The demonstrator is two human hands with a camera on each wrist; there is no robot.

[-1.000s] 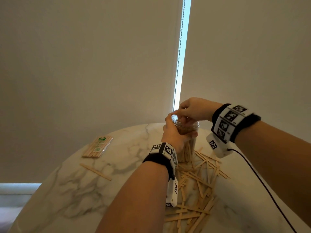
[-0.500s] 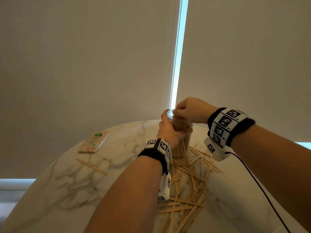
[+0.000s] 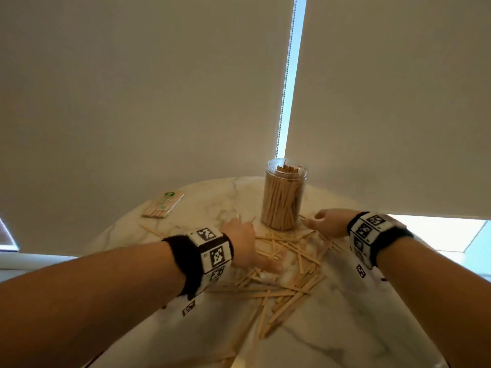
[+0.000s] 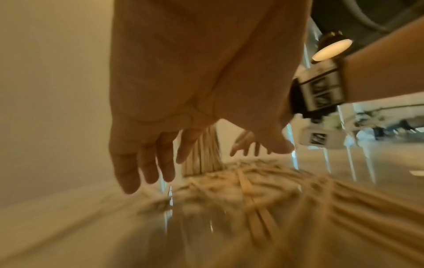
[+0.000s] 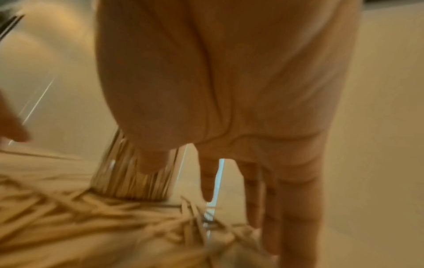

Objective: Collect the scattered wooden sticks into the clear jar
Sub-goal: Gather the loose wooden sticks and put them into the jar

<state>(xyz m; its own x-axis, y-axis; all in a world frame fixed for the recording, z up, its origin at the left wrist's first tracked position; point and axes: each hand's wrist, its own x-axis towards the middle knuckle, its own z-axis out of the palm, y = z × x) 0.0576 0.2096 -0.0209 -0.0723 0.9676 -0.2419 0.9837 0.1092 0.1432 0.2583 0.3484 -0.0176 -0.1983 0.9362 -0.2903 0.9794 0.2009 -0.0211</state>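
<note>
A clear jar (image 3: 284,197) packed with upright wooden sticks stands at the far side of the round marble table (image 3: 345,328). A heap of loose wooden sticks (image 3: 288,264) lies in front of it. My left hand (image 3: 240,241) hovers low over the heap's left edge, fingers straight and spread, holding nothing; the left wrist view shows its fingers (image 4: 146,168) above blurred sticks (image 4: 247,183). On the jar's right, my right hand (image 3: 322,224) reaches down with straight fingers (image 5: 273,208) whose tips meet the sticks (image 5: 128,221) beside the jar (image 5: 135,174).
A wrapped bundle of sticks (image 3: 163,204) lies at the table's far left, and a single stick (image 3: 152,231) lies near it. Pale roller blinds hang close behind the table, with a bead chain (image 3: 285,83) in the gap.
Both hands have let go of the jar's mouth and dropped to the table, the left to the jar's left, the right to its right. The jar now stands alone.
</note>
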